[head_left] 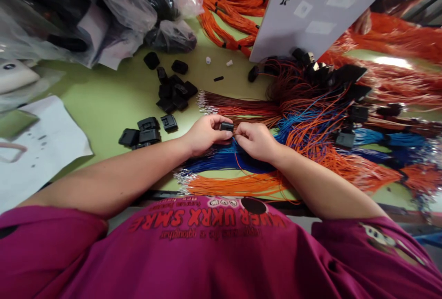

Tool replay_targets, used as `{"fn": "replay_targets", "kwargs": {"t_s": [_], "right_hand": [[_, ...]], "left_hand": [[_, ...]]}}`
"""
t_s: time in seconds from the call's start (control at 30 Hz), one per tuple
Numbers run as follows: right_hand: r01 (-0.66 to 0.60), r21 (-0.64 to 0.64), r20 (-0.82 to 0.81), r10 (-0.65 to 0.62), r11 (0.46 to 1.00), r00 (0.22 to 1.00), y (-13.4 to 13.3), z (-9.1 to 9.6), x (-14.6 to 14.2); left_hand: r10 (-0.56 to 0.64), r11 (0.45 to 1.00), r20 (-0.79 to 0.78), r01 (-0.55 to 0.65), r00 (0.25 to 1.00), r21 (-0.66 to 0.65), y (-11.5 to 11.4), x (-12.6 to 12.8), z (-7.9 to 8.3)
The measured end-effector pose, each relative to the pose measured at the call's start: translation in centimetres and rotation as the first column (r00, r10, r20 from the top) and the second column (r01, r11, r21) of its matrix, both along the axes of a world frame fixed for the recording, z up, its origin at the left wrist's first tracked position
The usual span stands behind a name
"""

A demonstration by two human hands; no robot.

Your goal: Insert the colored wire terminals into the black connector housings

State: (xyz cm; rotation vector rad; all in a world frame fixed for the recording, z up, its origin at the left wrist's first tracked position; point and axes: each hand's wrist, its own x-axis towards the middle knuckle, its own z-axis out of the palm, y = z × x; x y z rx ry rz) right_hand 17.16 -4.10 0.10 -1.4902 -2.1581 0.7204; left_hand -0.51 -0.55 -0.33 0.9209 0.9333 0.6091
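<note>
Between thumb and fingers, my left hand (207, 135) grips a small black connector housing (226, 127). Close on its right, my right hand (256, 141) is closed in a pinch on an orange wire (236, 158), which hangs down in front of the hand. Whether the wire's end sits inside the housing is hidden by the fingers. Beneath both hands lie bundles of blue wires (221, 161) and brown wires (241, 106) with metal terminals at their left ends. Nearer my body runs a bundle of orange wires (238, 184).
Loose black connector housings (148, 131) sit left of my hands, with another pile (174, 92) behind. A grey upright board (307, 14) stands at the back. Plastic bags (127, 4) fill the back left; a white paper sheet (58, 138) lies at left. Tangled wires (321, 142) spread right.
</note>
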Motion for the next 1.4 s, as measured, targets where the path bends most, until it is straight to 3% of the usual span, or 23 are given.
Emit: {"fn": "replay_targets", "kwargs": {"t_s": [0.27, 0.47, 0.53, 0.6, 0.7, 0.83, 1.13, 1.27, 1.4], "right_hand": [[-0.04, 0.025, 0.033, 0.039, 0.999, 0.999, 0.1, -0.3, 0.1], [-0.248, -0.111, 0.053, 0.255, 0.962, 0.965, 1.4, 3.3, 2.0], [-0.231, -0.125, 0.168, 0.25, 0.965, 0.954, 2.6, 4.4, 2.8], [-0.149, -0.082, 0.352, 0.169, 0.985, 0.921, 4.1, 4.9, 3.1], [-0.176, -0.072, 0.588, 0.185, 0.982, 0.788, 5.8, 4.1, 2.5], [-0.24, -0.011, 0.699, 0.179, 0.971, 0.692, 6.6, 2.6, 1.4], [-0.243, 0.037, 0.582, 0.176, 0.969, 0.794, 6.1, 1.6, 2.1], [-0.168, 0.119, 0.375, 0.112, 0.979, 0.92, 6.3, 1.2, 2.7], [-0.036, 0.14, 0.218, 0.004, 0.99, 0.976, 6.3, 1.4, 3.2]], "left_hand": [[-0.015, 1.0, -0.028, 0.016, 1.0, 0.011, 0.1, 0.2, 0.8], [-0.081, 0.98, -0.143, 0.105, 0.986, 0.168, -0.3, -0.7, 1.7], [-0.115, 0.969, -0.179, 0.15, 0.977, 0.195, -0.4, -1.0, 1.8], [-0.157, 0.959, -0.207, 0.199, 0.966, 0.202, -0.5, -1.2, 1.8], [-0.216, 0.936, -0.267, 0.277, 0.939, 0.219, -0.6, -1.4, 1.9], [-0.253, 0.907, -0.338, 0.344, 0.906, 0.243, -0.6, -1.5, 2.0], [-0.282, 0.922, -0.348, 0.353, 0.894, 0.16, -0.7, -1.3, 2.4], [-0.281, 0.933, -0.302, 0.333, 0.911, 0.136, -0.6, -1.2, 2.6], [-0.259, 0.954, -0.246, 0.287, 0.934, 0.083, -0.2, -1.3, 2.4]]}}
